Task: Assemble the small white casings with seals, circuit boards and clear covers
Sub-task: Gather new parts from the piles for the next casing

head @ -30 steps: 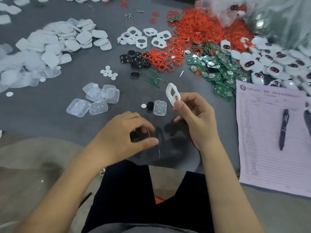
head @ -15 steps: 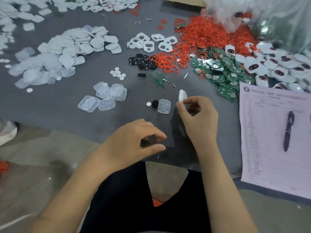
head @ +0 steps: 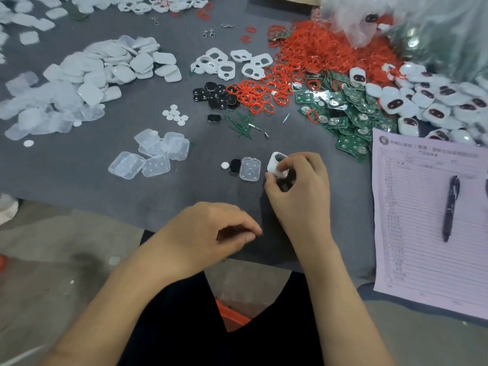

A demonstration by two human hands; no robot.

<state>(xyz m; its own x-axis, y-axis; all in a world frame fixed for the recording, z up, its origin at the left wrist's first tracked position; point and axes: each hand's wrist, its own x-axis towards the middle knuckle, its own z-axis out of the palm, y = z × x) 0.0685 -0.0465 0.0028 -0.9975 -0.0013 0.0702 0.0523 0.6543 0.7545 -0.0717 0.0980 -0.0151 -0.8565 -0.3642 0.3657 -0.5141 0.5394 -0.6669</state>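
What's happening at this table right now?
A person is putting together small parts by hand. The right hand pinches a white casing just above the grey mat, beside a lone clear cover. The left hand has its fingers curled together nearer the body; what it holds, if anything, is unclear. Piles of red seals and green circuit boards lie beyond.

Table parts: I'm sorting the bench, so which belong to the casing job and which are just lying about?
Job:
white casing in right hand
left hand
red seals
green circuit boards
clear covers

Lying about:
paper form
pen
plastic bag
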